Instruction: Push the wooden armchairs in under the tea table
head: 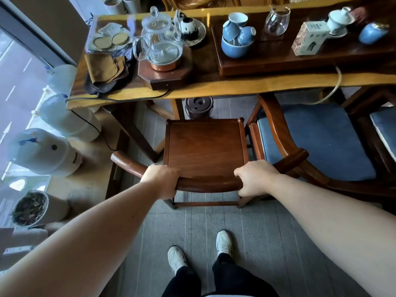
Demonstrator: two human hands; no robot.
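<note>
**Both hands on the bare chair, seat short of the table**

Going from the window side across, four big pale water jugs [42, 151] lay along the floor at nine o'clock, with a pot of dried leaves [32, 207] below them at eight. The left hand [161, 181] was wrapped around the curved top rail of the bare armchair [205, 146], fingers curled shut over the wood; the right hand [254, 179] gripped the same rail at the other end, fingers folded under it. Two hands spread apart like that looked chosen to keep the chair running straight as it slid. The chair stood dead centre, its front edge just at the lip of the tea table [214, 86] at twelve o'clock, most of the seat out in the open. A lidded waste pot [199, 106] sat under the table right ahead of it, which I judged could block the last bit of travel. At three o'clock a second armchair [317, 142] with a blue cushion stood partly tucked in, and a third cushion [385, 129] showed at the edge. So three chairs counted, one of them cut off. On top: one glass kettle [160, 39], one clear glass pitcher [277, 20], and four blue cups [237, 35].
</note>
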